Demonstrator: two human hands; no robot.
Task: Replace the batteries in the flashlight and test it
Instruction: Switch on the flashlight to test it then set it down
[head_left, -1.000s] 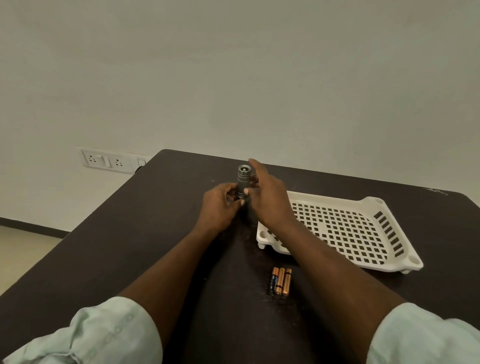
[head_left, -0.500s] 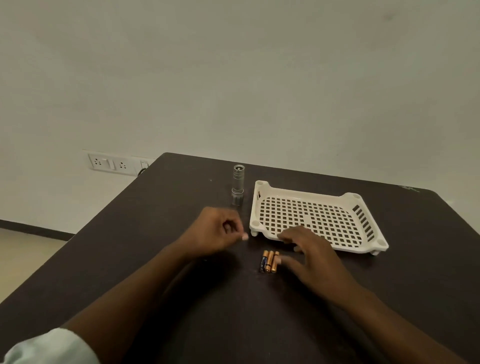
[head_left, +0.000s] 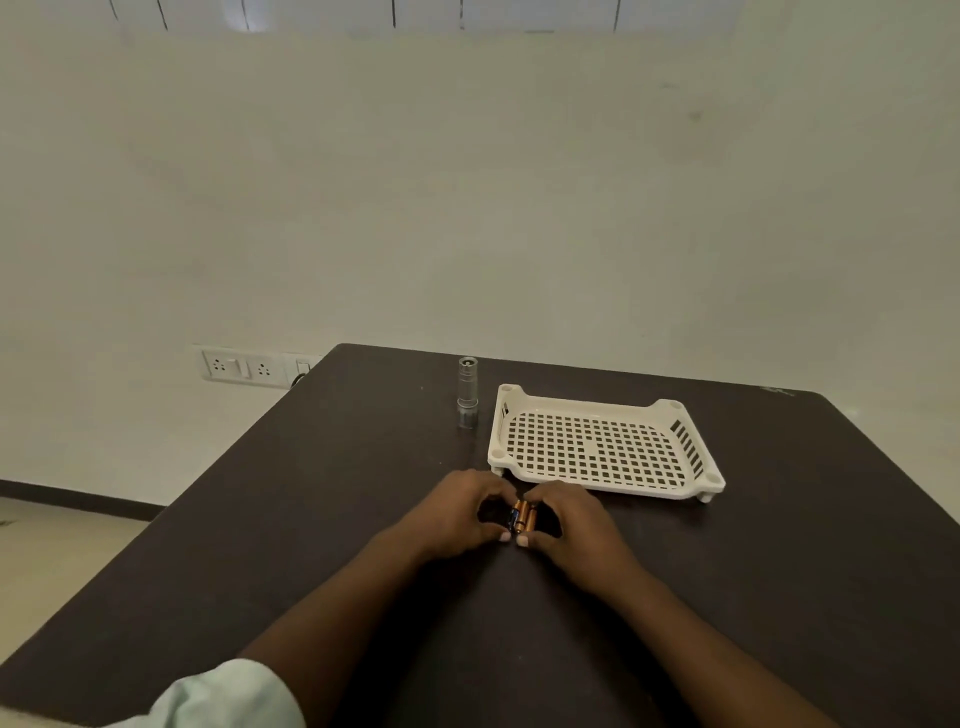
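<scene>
A small grey flashlight stands upright on the dark table, near the far edge and left of the tray. Three copper-topped batteries lie side by side on the table in front of me. My left hand and my right hand close around them from either side, fingers curled behind them and thumb tips touching their near ends. Both hands are far from the flashlight.
A white perforated plastic tray stands to the right of the flashlight, just beyond my hands. A wall socket panel sits on the wall past the table's left corner.
Both hands let go of the upright flashlight and drew back toward me. They have come together around the batteries. The camera has tilted up, showing more wall.
</scene>
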